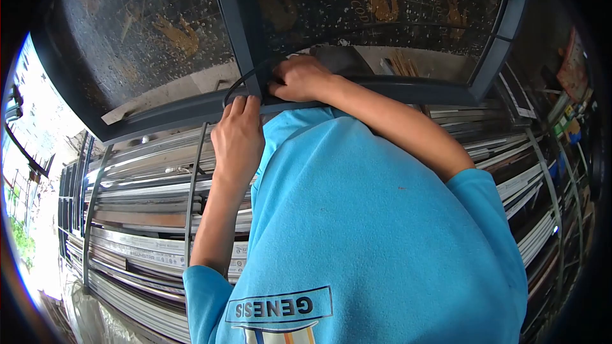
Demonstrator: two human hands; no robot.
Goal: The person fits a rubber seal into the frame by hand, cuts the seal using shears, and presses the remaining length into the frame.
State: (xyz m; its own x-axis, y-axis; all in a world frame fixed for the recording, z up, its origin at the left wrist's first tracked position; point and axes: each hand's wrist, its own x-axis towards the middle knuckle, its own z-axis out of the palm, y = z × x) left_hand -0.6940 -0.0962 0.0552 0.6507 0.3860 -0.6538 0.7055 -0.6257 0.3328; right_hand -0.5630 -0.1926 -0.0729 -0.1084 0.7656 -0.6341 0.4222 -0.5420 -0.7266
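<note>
A dark grey metal frame [376, 88] lies across the top of the view, with a crossbar [234, 19] meeting its near rail. My left hand [237, 132] has its fingers pressed together at the near rail, on the end of a thin black strip [241, 80]. The strip loops up over the crossbar joint towards my right hand [301, 79]. My right hand is closed against the rail just right of the joint, its fingers curled at the strip; its fingertips are partly hidden.
Under the frame is a dark speckled board [172, 32] with gold crocodile prints. Below, a rack [192, 185] holds several long metal profiles. My blue shirt [382, 229] covers the lower middle. Coloured items [564, 124] stand at the far right; bright daylight enters at left.
</note>
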